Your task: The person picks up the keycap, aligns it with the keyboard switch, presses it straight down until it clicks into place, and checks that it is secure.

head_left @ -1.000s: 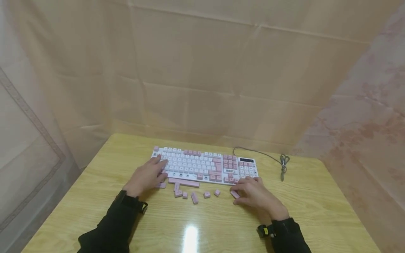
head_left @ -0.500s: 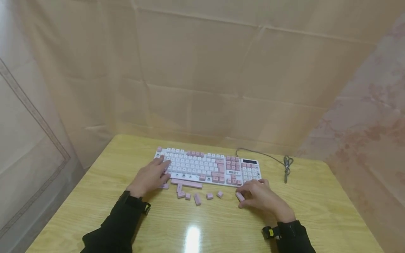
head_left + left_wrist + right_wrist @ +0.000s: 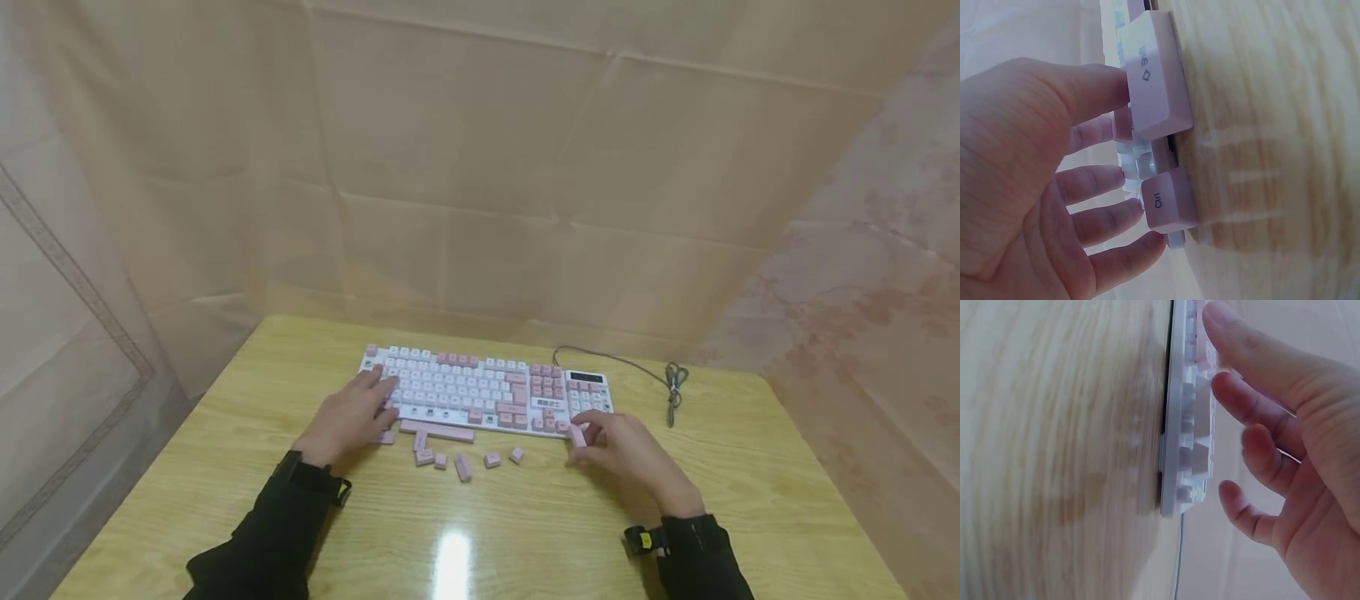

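A pink-and-white keyboard (image 3: 450, 387) lies toward the back of the table. My left hand (image 3: 348, 417) rests at its left end with the fingers spread over the keys. In the left wrist view, the thumb is right beside a loose pink shift keycap (image 3: 1160, 81), and a Ctrl keycap (image 3: 1169, 203) lies close to the fingers. My right hand (image 3: 630, 454) pinches a long pink keycap (image 3: 577, 435) between thumb and index finger, held tilted at the keyboard's front edge below the number pad. Other fingers of that hand are loosely curled.
Several loose pink keycaps (image 3: 462, 468) lie scattered on the wooden table (image 3: 360, 533) before the keyboard. A pink spacebar (image 3: 437, 430) lies along its front edge. The bundled cable (image 3: 675, 387) sits at the back right, and a beige cloth (image 3: 480, 167) hangs behind.
My right hand has lifted the long pink keycap off the table and brought it to the keyboard's lower right edge, turning it more upright. The left hand has stayed in place.
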`<state>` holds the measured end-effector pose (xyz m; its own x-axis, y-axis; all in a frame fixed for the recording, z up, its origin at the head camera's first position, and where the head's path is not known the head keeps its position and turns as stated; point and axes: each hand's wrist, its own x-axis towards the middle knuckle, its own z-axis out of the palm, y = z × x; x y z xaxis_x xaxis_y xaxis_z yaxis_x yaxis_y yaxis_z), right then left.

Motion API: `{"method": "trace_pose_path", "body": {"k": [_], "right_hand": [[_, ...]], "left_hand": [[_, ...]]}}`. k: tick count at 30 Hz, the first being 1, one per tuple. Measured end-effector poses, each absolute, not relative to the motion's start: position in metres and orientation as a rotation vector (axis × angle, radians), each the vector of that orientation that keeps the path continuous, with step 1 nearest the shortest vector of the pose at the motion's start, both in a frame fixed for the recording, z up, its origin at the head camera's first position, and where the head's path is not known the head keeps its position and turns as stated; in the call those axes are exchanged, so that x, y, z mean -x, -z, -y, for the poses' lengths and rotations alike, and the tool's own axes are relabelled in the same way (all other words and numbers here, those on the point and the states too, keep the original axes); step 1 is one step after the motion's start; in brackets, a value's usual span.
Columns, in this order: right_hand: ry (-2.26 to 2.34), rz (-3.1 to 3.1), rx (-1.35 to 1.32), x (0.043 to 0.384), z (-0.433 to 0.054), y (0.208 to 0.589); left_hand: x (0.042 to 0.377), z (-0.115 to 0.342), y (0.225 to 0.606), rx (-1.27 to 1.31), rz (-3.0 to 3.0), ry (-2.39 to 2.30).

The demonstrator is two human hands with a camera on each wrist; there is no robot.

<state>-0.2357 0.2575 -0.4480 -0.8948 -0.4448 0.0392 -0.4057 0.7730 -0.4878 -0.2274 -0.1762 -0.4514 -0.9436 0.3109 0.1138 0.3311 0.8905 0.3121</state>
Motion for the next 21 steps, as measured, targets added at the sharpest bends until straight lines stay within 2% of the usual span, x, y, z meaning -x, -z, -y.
{"method": "trace_pose_path", "body": {"k": [21], "right_hand": [[0.750, -2.995, 0.654, 0.249, -0.283, 0.453]], "left_hand": [[0.227, 0.174, 0.453, 0.520, 2.984, 0.483]]}}
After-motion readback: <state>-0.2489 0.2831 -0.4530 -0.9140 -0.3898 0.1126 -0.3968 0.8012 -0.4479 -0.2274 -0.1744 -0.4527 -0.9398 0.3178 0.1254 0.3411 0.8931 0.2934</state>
